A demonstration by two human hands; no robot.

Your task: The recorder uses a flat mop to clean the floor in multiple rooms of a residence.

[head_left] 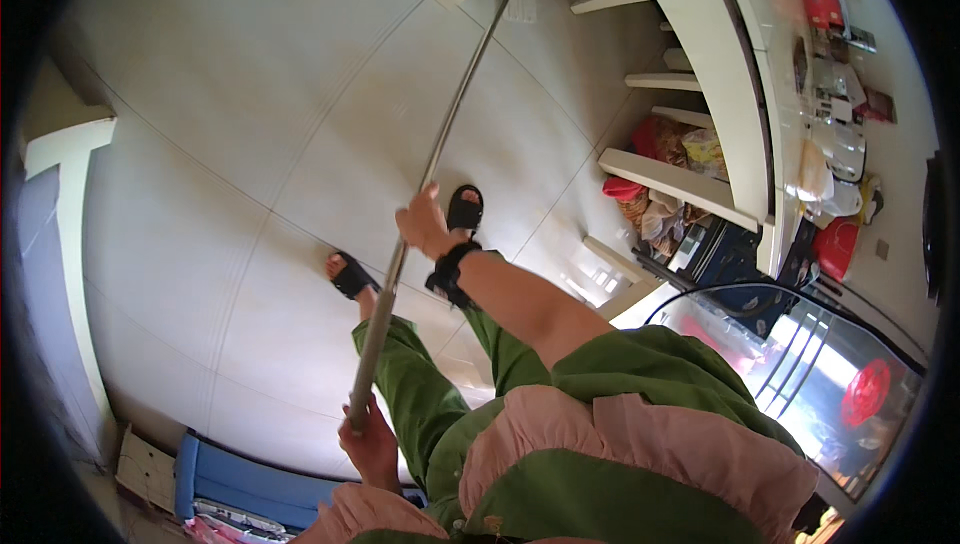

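Note:
A long-handled mop [461, 94] slants across the middle, its metal pole running from low beside my body up to the far side. Its pale, stringy head [520, 2] rests on the floor by the white furniture leg, partly hidden behind it. My right hand [428, 224], with a black band at the wrist, is closed around the middle of the pole. Lower down, my left hand [370, 446] grips the thicker grey end of the handle near my waist. Both feet, in black sandals [465, 209], stand on either side of the pole.
Pale floor tiles [330, 124] spread around me. To the right stands a long white table [720, 74] with slatted legs, bags [660, 214] beneath it and clutter on top. A glass panel [800, 374] is near my right side. A blue bench [260, 484] lies lower left, a white door frame [75, 144] farther left.

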